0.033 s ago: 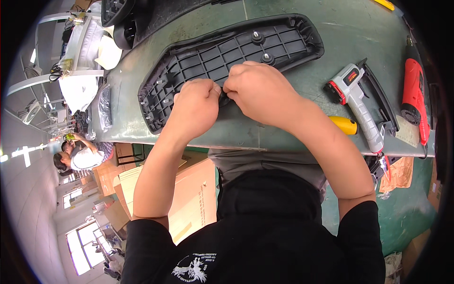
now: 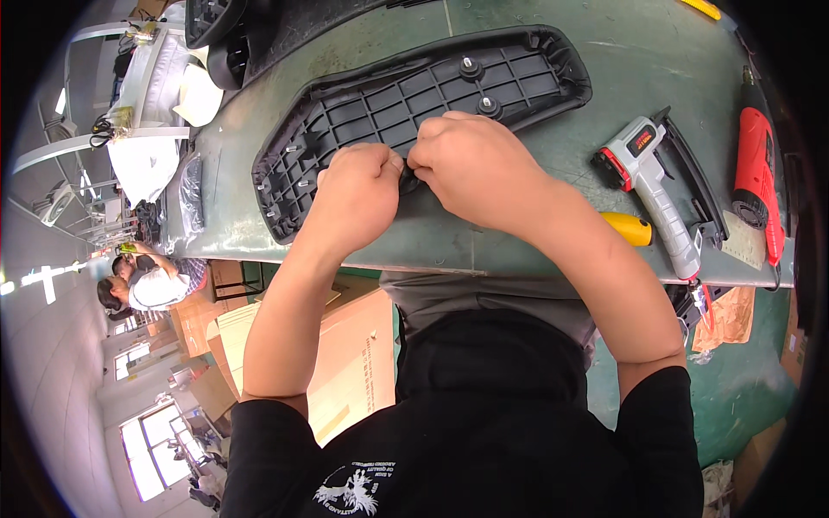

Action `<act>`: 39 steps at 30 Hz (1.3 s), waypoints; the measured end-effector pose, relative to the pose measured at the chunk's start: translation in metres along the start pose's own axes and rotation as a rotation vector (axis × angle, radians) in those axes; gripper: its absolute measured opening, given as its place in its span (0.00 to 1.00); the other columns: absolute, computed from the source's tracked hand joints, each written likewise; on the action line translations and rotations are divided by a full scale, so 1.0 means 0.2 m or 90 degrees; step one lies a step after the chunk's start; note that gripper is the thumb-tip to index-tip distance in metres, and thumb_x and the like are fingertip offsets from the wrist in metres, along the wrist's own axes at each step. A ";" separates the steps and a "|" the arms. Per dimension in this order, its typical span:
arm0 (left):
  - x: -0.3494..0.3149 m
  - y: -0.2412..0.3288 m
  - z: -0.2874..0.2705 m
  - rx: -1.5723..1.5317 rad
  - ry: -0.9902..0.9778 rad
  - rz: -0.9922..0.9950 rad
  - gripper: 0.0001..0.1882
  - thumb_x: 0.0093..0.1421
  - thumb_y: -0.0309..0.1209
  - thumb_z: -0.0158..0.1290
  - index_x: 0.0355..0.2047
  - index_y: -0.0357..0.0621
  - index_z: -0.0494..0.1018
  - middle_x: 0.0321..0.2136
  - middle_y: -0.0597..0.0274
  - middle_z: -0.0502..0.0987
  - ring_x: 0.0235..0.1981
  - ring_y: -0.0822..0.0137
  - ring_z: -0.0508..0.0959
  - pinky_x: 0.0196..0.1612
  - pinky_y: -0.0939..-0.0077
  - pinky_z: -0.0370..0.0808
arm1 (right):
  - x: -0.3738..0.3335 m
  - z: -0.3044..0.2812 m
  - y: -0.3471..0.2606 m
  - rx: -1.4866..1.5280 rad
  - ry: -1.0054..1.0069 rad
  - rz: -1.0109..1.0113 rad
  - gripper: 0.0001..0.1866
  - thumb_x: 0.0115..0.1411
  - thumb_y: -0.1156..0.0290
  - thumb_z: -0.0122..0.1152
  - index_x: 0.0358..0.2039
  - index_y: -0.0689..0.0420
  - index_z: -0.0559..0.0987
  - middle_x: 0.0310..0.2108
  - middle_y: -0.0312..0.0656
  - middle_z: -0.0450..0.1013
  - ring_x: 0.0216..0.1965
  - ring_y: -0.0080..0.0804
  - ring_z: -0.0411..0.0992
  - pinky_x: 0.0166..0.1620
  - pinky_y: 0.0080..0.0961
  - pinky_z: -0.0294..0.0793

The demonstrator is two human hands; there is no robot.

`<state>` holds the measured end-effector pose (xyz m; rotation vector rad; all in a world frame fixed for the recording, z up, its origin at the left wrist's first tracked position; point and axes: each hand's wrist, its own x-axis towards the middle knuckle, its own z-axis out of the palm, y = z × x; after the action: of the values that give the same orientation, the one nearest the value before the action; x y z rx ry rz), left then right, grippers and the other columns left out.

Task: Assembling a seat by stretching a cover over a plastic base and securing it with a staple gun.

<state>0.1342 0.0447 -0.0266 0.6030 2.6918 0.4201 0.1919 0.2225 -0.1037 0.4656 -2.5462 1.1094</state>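
Observation:
A long black seat base lies on the workbench with its ribbed plastic underside up. Black cover material wraps around its rim, and bunched folds show at the far right end. Metal studs stand up from the ribs, two of them in round black mounts. At the near edge my left hand is closed in a pinch on the cover. Right beside it, my right hand pinches the same edge, fingertips almost touching the left ones. The fingers hide most of the gripped material.
A silver-grey staple gun with an air hose lies on the green workbench to the right. Beyond it is a red heat gun. A yellow handle sits near my right forearm. Cardboard boxes stand below; people are at far left.

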 end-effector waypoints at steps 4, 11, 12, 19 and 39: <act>0.00 0.01 0.00 -0.043 0.008 -0.030 0.16 0.73 0.34 0.51 0.37 0.32 0.81 0.40 0.39 0.84 0.48 0.36 0.81 0.52 0.47 0.76 | 0.01 0.00 -0.02 -0.057 -0.003 -0.029 0.06 0.58 0.78 0.64 0.32 0.59 0.88 0.37 0.46 0.82 0.45 0.47 0.81 0.50 0.43 0.82; 0.01 0.02 -0.03 -0.090 -0.007 -0.069 0.16 0.73 0.34 0.52 0.41 0.32 0.83 0.40 0.38 0.85 0.44 0.38 0.85 0.50 0.52 0.80 | 0.00 0.07 0.00 -0.096 0.152 -0.154 0.06 0.51 0.73 0.71 0.25 0.55 0.81 0.31 0.38 0.73 0.36 0.39 0.75 0.42 0.38 0.76; 0.01 0.02 -0.03 -0.090 -0.006 -0.069 0.16 0.73 0.34 0.52 0.41 0.32 0.83 0.40 0.38 0.85 0.44 0.38 0.85 0.50 0.52 0.80 | -0.01 0.10 0.01 -0.096 0.152 -0.155 0.06 0.51 0.73 0.71 0.25 0.55 0.81 0.31 0.38 0.73 0.36 0.39 0.75 0.42 0.38 0.76; 0.01 0.01 -0.03 -0.115 -0.011 -0.080 0.16 0.74 0.35 0.52 0.43 0.34 0.84 0.41 0.40 0.86 0.45 0.41 0.85 0.51 0.55 0.80 | -0.03 0.13 -0.01 -0.082 0.236 -0.131 0.07 0.51 0.74 0.72 0.26 0.53 0.80 0.30 0.36 0.72 0.34 0.37 0.73 0.39 0.36 0.72; 0.02 0.01 -0.04 -0.100 -0.006 -0.087 0.16 0.73 0.34 0.52 0.41 0.32 0.83 0.38 0.37 0.85 0.43 0.38 0.84 0.50 0.52 0.79 | -0.01 0.07 -0.05 -0.197 0.101 -0.140 0.05 0.56 0.70 0.64 0.31 0.55 0.86 0.30 0.37 0.76 0.36 0.35 0.78 0.43 0.35 0.79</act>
<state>0.1280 0.0461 -0.0202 0.3737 2.6389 0.5831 0.1955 0.2061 -0.1061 0.5362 -2.4003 0.6335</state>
